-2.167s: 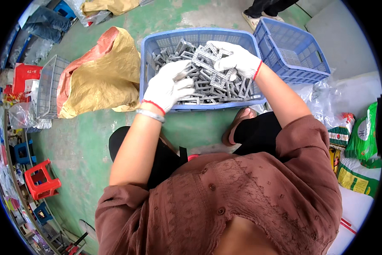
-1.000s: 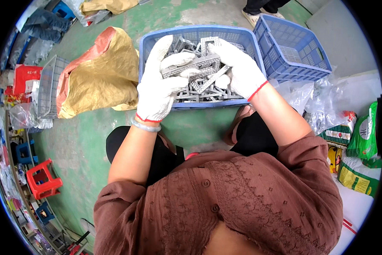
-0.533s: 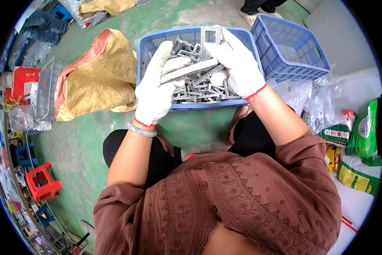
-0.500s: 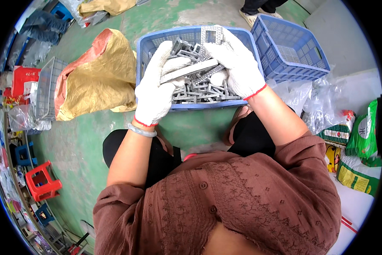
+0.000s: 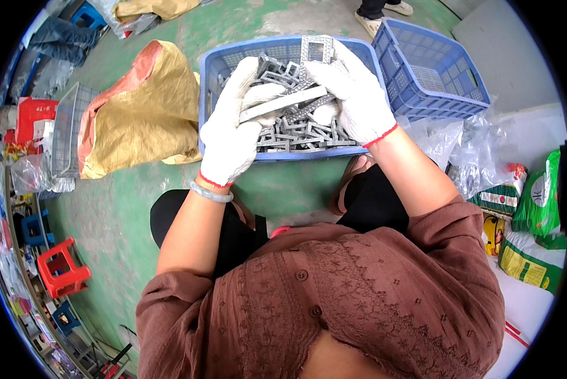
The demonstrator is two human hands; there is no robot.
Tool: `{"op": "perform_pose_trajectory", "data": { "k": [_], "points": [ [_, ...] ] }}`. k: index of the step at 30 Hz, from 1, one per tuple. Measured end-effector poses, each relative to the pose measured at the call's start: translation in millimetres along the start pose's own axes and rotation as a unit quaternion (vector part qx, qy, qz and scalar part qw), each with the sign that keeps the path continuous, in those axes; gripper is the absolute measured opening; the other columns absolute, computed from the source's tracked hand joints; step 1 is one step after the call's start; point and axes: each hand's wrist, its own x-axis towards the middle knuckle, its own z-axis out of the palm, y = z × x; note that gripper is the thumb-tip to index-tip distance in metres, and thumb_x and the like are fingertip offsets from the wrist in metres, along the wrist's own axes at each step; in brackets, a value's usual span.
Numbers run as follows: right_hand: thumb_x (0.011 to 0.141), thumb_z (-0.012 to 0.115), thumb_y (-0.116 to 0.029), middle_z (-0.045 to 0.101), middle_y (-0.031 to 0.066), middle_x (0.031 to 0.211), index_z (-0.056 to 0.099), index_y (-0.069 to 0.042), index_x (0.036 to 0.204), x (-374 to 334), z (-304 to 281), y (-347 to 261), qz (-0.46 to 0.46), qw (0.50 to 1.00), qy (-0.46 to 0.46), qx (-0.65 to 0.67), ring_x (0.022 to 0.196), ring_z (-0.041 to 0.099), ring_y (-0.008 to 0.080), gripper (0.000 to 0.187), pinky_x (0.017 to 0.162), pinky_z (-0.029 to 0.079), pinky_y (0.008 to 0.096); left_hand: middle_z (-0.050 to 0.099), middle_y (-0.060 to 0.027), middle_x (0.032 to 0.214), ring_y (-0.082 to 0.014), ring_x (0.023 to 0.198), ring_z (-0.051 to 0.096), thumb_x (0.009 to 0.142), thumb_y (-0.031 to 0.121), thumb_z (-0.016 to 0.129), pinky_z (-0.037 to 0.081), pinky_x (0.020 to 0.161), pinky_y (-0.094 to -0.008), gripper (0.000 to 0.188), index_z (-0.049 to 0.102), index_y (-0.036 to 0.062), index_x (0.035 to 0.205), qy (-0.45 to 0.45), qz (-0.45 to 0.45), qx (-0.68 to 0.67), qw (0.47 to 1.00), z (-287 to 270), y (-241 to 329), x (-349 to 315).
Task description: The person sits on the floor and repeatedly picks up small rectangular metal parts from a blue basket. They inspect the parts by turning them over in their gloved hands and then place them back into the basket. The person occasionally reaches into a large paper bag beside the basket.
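My left hand point(image 5: 228, 136), in a white knit glove with a red cuff, is closed around one end of a long grey bar-like piece point(image 5: 283, 105). The piece slants up to the right, and its far end reaches close to my right hand point(image 5: 360, 101). That hand, gloved the same way, grips a grey rectangular frame point(image 5: 306, 50) with a dotted surface, its open middle showing above the fingers. Both hands are over a blue plastic crate point(image 5: 315, 155) heaped with small grey metal-looking frames point(image 5: 302, 136). My fingers hide parts of both held pieces.
A second blue crate point(image 5: 435, 95) stands beyond on the right, with clear plastic bags point(image 5: 479, 161) below it. To the left lies a tan woven sack point(image 5: 141, 126) beside a wire basket point(image 5: 72, 129). A red stool point(image 5: 62, 268) is at lower left. Another person's shoes point(image 5: 369, 25) show at the top.
The bar-like piece has turned slightly in my hands, showing a brighter side. The other person's feet at the top have shifted apart. Both my hands keep their grips.
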Motion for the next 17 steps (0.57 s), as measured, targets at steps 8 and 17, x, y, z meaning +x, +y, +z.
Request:
{"op": "perform_pose_trajectory", "data": {
  "k": [8,17],
  "points": [
    [0.092,0.068,-0.007,0.066,0.01,0.119,0.042,-0.001,0.147,-3,3,-1,-0.001,1.0,-0.007,-0.009,0.089,0.069,0.0133,0.061,0.05,0.054,0.0224,0.056,-0.0237,0.135,-0.0321,0.122,0.06,0.074,-0.015,0.039,0.055,0.095,-0.0366,0.085,0.026,0.0029,0.156,0.018,0.016,-0.004,1.0,2,0,-3],
    [0.092,0.069,-0.007,0.066,0.0091,0.118,0.041,-0.002,0.148,-5,8,-6,-0.002,1.0,0.006,-0.022,0.095,0.068,0.0134,0.063,0.062,0.058,0.0223,0.047,-0.0155,0.149,-0.0314,0.13,0.054,0.081,-0.012,0.042,0.056,0.095,-0.0335,0.077,0.031,0.005,0.155,0.004,0.01,0.052,0.999,-13,-17,-3]
  ]
}}
